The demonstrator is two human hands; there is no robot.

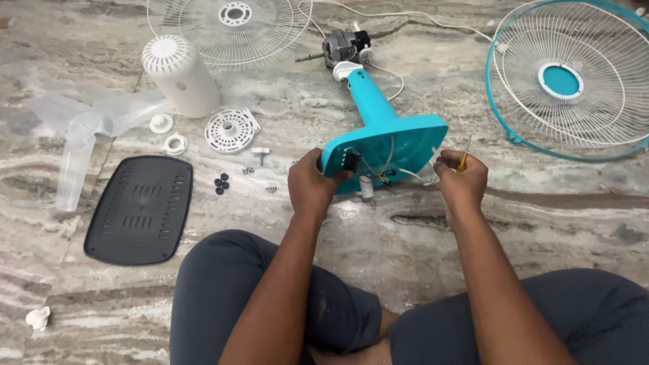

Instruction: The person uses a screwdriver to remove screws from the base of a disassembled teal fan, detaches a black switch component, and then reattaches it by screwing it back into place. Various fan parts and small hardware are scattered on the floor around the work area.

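The fan base [399, 128] lies tipped on the floor [419, 230], its open underside facing the person. The left hand [312, 184] is closed on the base rim beside a black switch block [351, 159]. The right hand [461, 177] pinches a yellow screwdriver [464, 154] and touches the white wires [412, 174].

Hold the base steady against the floor. Keep the blade clear of the wires.

Loose screws [248, 170] and a black cover [140, 209] lie well to the left; a teal grille [503, 101] lies near on the right. Open floor remains between the knees and the base.
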